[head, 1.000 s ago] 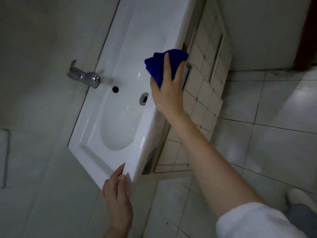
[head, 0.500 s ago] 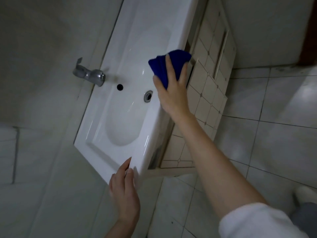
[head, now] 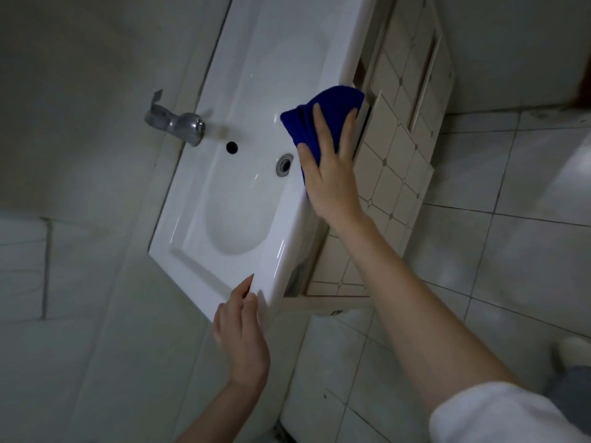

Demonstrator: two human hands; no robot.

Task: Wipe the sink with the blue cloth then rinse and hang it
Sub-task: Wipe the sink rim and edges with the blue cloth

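**A:** Nearest first: why is the left grip point(head: 240, 330) on that corner?

**B:** To brace, I'd say. Its fingers lie fairly straight against the near corner of the sink point(head: 281, 43), touching the white rim and closed round nothing. That steadies the person while the other arm reaches further along.

**A:** And the right grip point(head: 332, 180)?

**B:** It's flat and spread, with the palm and straight fingers pressing the blue cloth point(head: 323, 113) down onto the front rim. It pushes rather than pinches; the thumb rests at the cloth's inner edge. A flat hand puts more fabric on the ceramic, which suits wiping.

**A:** Where exactly does the cloth sit?

**B:** On the front rim just beside the drain point(head: 284, 163), overhanging the outer edge above the tiled cabinet front point(head: 393, 174). It isn't in the bowl.

**A:** Which way does it run?

**B:** It's bunched, with folds showing, and its long axis follows the rim, the same line as the fingers. A sliver shows under the heel of the palm, and the bulk points away from the person toward the sink's far end, so I'd guess the stroke goes lengthwise.

**A:** Beyond that?

**B:** The overflow hole point(head: 231, 147), then the tap point(head: 174, 121) at the back edge — well apart from the cloth, so rinsing isn't yet begun.
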